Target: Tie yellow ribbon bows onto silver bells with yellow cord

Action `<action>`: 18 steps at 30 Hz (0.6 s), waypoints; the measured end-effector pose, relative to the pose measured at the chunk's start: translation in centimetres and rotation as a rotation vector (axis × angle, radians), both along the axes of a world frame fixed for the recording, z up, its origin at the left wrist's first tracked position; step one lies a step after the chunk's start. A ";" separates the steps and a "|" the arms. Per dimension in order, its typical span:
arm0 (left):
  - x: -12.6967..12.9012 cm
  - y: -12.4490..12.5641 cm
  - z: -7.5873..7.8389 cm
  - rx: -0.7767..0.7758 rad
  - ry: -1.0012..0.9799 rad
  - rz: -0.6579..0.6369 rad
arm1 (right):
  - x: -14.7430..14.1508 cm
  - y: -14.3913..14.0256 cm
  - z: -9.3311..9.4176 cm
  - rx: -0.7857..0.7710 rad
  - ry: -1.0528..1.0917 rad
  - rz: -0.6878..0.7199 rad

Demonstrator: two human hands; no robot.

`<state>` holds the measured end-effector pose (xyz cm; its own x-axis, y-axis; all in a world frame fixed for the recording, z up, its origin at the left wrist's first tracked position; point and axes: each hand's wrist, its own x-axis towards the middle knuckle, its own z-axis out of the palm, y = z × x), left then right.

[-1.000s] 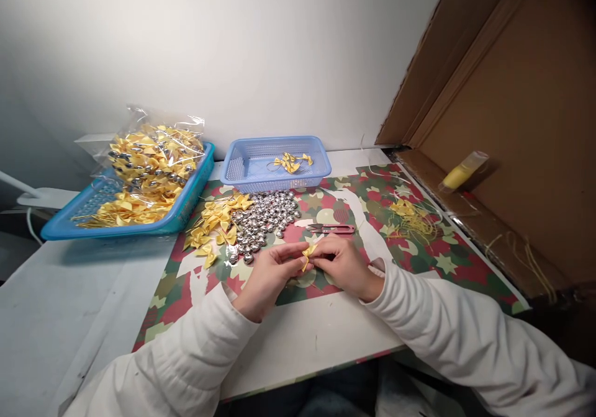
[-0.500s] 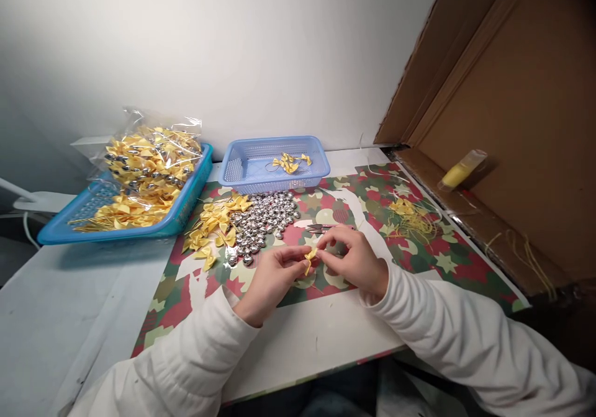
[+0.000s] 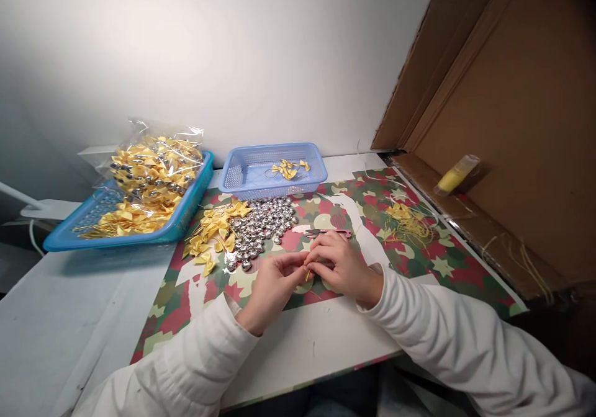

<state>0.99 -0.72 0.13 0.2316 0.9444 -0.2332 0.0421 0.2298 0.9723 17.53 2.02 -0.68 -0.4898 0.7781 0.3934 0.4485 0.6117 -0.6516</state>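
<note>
Pinching a yellow ribbon bow (image 3: pixel 307 275) between the fingertips of left hand (image 3: pixel 274 283) and right hand (image 3: pixel 342 267).

Grasping closely from both sides and covering most of the bow, with only a small yellow part showing between the hands, over a camouflage-patterned sheet (image 3: pixel 447 267). Just beyond the grip, partly covered by the right hand: red-handled thread snips (image 3: pixel 345 233). Left and beyond: a spread of small silver bells (image 3: pixel 261 228), and just beside, a loose heap of ribbon bows (image 3: pixel 216 223). Farther beyond: a light-blue plastic basket (image 3: pixel 274 193) holding a few bows (image 3: pixel 285 170). Well left of the grip: a darker blue basket (image 3: pixel 116 244) bearing loose bows (image 3: pixel 135 216) and a clear plastic bag (image 3: pixel 143 129) packed with bows and bells. Well right: a tangle of yellow thread (image 3: pixel 413 229), and beyond that a clear tube (image 3: pixel 455 178) with yellow contents.
</note>
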 end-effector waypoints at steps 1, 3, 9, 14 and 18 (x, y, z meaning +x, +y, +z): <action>0.1 0.0 0.0 0.010 0.017 -0.004 | 0.0 0.0 0.0 -0.007 -0.005 -0.001; 0.2 0.1 0.1 0.035 0.054 -0.015 | 0.1 0.0 0.1 -0.010 -0.025 0.001; 0.2 0.1 0.1 0.060 0.086 -0.018 | 0.3 0.1 0.2 0.051 -0.065 0.027; 0.0 -0.1 0.6 -0.025 -0.049 0.022 | 0.4 0.2 0.0 0.158 0.006 0.046; -0.1 -0.1 1.5 0.017 -0.023 0.038 | 0.1 0.1 0.1 0.186 0.180 0.063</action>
<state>0.87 -0.85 1.66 0.2006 0.9564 -0.2124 0.0109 0.2146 0.9766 17.62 2.14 -0.62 -0.4445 0.6540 0.6121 0.2926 0.7518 -0.5909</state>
